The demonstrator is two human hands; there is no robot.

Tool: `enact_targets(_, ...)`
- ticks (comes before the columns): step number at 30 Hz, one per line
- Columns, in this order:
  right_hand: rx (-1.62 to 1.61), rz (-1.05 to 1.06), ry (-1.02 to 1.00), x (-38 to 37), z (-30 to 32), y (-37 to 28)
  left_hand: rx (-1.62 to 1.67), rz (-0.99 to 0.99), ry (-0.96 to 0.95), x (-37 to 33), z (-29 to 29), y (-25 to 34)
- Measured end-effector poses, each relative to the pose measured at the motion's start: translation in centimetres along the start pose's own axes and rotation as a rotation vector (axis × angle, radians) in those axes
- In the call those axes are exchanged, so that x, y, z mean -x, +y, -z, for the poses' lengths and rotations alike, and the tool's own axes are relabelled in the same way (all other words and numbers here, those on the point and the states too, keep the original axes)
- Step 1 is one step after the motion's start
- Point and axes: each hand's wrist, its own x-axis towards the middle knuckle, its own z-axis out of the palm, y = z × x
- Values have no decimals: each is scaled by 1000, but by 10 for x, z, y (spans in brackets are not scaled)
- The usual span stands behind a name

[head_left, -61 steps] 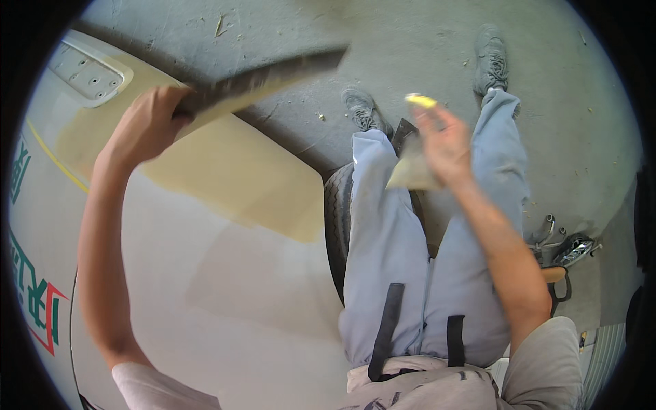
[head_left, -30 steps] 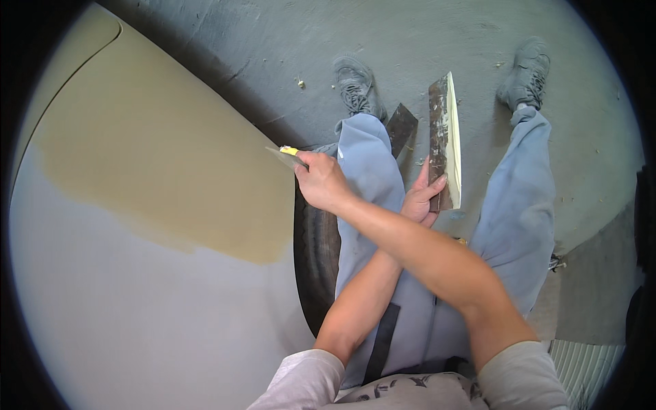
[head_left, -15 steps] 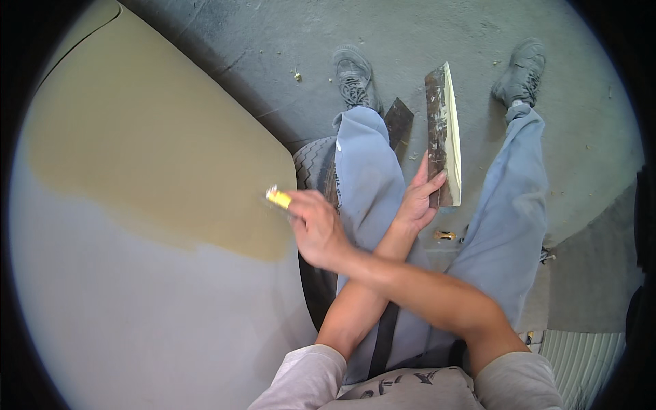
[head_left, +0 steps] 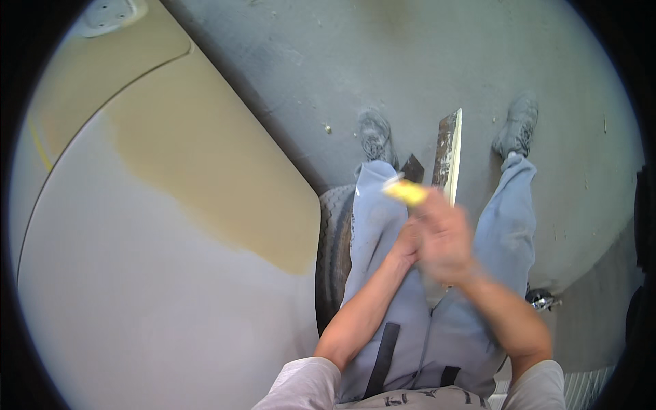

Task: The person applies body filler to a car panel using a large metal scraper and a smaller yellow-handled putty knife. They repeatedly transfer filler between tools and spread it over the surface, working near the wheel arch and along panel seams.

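Two bare hands are in view, with one thing in each. The left hand (head_left: 408, 240) is clamped on the lower end of a single wide dark blade (head_left: 445, 154), though the right hand hides most of that grip. The blade stands out past the hands, between the two trouser legs (head_left: 383, 225), with one cream strip of paste (head_left: 456, 154) along its right edge. The right hand (head_left: 445, 239), blurred, is closed on one yellow tool (head_left: 410, 193) with a whitish tip, which points left; the rest of the tool is too blurred to make out. The right hand overlaps the left in this view; whether they touch does not show.

On the left lies one large, pale grey body panel (head_left: 171, 294), well apart from both hands. A broad tan area (head_left: 225, 178) runs along its right side, one curved seam crosses it, and one yellow stripe (head_left: 39, 145) shows near the left rim. One tyre (head_left: 335, 239) sits just beside the left trouser leg.

Two grey shoes (head_left: 517, 130) rest on the concrete floor (head_left: 574, 171), and one dark flat piece (head_left: 413, 168) shows near the left one. Two black straps (head_left: 383, 359) hang at the waist.
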Motion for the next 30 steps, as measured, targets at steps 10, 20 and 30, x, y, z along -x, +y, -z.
enact_targets(10,557,485,388,-25,180,-35,-83,60,-284,32,-168,38)
enact_targets(20,534,322,240,9,240,-63,35,-80,-486,67,-217,-1)
enact_targets(30,-587,-79,185,-60,256,-153,-69,-55,-483,89,-243,5)
